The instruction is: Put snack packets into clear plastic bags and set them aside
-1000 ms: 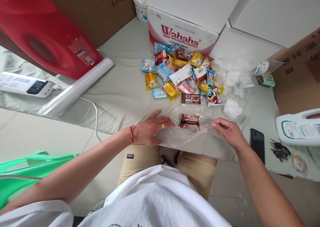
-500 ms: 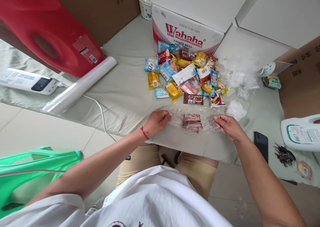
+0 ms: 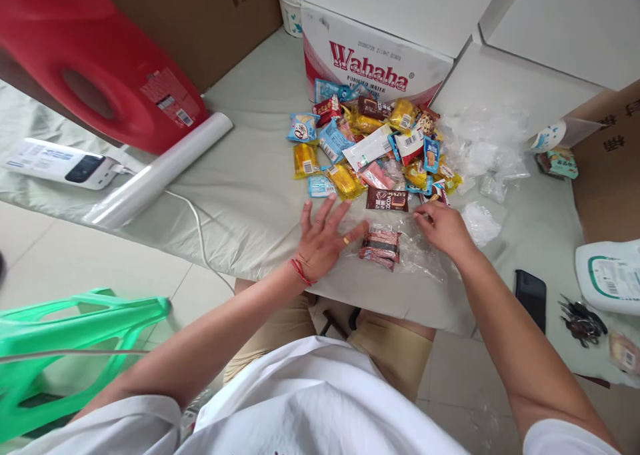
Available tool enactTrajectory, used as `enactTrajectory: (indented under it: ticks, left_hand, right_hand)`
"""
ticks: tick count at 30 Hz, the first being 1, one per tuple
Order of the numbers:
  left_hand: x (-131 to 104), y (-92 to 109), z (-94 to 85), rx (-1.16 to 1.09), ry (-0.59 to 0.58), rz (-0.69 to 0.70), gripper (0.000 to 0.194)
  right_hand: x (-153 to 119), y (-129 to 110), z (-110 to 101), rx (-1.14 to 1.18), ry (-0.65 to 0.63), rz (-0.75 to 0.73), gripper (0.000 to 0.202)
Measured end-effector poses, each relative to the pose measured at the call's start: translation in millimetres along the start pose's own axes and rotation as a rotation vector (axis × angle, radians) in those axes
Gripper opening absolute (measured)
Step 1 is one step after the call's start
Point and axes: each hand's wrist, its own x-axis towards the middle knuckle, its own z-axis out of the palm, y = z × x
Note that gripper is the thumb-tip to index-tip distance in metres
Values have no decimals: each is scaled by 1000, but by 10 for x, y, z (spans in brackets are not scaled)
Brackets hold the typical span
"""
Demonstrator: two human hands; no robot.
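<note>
Clear plastic film (image 3: 420, 258) lies wrinkled near the front edge of the cloth-covered surface. On it rest brown-wrapped snack packets (image 3: 380, 247), stacked together. My left hand (image 3: 323, 238) is spread palm down over the film's left side, its thumb reaching toward the packets, and holds nothing. My right hand (image 3: 443, 228) is closed in a pinch at the film's far right part, just right of a brown cocoa snack packet (image 3: 387, 199). A pile of mixed wrapped snacks (image 3: 367, 141) lies beyond both hands; my right hand partly covers one packet at its edge.
A white film roll (image 3: 160, 171), a power bank (image 3: 60, 163) and a red jug (image 3: 125, 68) are on the left. Behind the pile stands a Wahaha box (image 3: 370, 61). Crumpled plastic (image 3: 485, 141), a phone (image 3: 531, 298), keys (image 3: 583, 321) and a white bottle (image 3: 610, 275) lie right.
My left hand has let go of the film and spread its fingers. My right hand has moved up and slightly left, toward the pile. The film has slackened around the brown packets.
</note>
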Motion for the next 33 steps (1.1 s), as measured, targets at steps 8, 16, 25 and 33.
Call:
enactTrajectory:
  ticks: [8, 16, 25, 33]
  left_hand:
    - [192, -27, 29, -165, -262, 214, 80]
    - [292, -30, -31, -252, -384, 222, 77]
    - [287, -24, -11, -250, -399, 217, 78]
    - [274, 16, -50, -298, -421, 254, 79]
  right_hand:
    - [446, -141, 124, -93, -207, 257, 32]
    - [403, 3, -82, 346, -342, -149, 14]
    - [320, -111, 109, -83, -278, 106, 24]
    - [130, -9, 44, 404, -436, -99, 31]
